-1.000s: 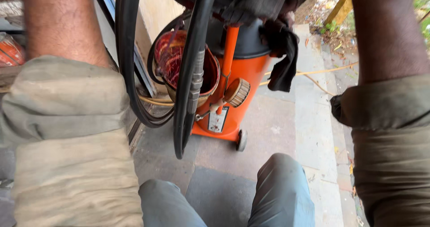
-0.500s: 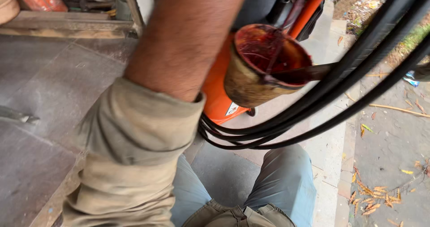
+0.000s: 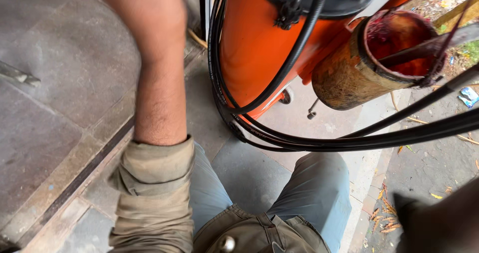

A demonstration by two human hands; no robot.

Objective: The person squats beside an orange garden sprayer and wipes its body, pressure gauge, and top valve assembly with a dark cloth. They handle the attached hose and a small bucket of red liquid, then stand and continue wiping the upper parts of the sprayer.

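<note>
An orange drum-shaped machine (image 3: 254,58) with a black top stands upright on grey paving, a small wheel showing at its base. Black hoses (image 3: 309,142) loop down its front and sweep off toward the right edge of the view, bundled closely together. Just beside the machine's right flank, a rusty, stained tin can (image 3: 359,73) is tilted on its side, its open mouth facing up and right, its inside coated in dark red. A thin dark rod (image 3: 424,46) lies across that opening.
</note>
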